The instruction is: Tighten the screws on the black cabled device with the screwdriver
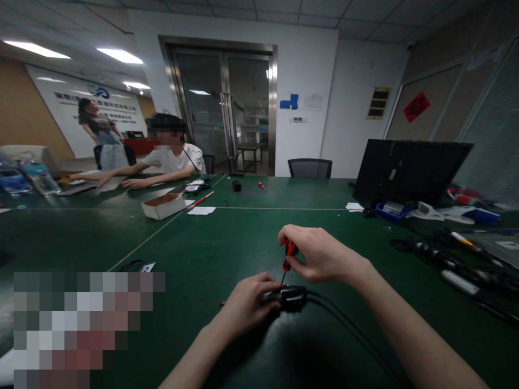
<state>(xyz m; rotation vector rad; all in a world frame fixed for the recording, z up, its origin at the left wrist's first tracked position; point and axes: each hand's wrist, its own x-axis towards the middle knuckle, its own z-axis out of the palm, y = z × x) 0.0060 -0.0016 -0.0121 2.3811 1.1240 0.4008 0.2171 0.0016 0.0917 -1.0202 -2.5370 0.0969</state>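
My right hand (pixel 314 251) is closed around the red-and-black handle of a screwdriver (pixel 290 249). The screwdriver stands nearly upright, its thin shaft pointing down at a black corded device (pixel 294 297). Whether the tip sits in a screw is too small to make out. On the green table, my left hand (pixel 255 297) grips the device's left part, fingers wrapped over it and hiding much of it. A dark cable (pixel 344 319) runs from the device's right end toward the lower right. The device's exact kind is not clear.
A white open box (pixel 163 205) and papers (pixel 201 210) lie ahead left. Farther back are another screwdriver (pixel 261 186) and a small black block (pixel 236 186). A monitor (pixel 409 173), blue tray (pixel 392 210) and tangled cables (pixel 441 256) occupy the right. A co-worker (pixel 174 156) sits across, left.
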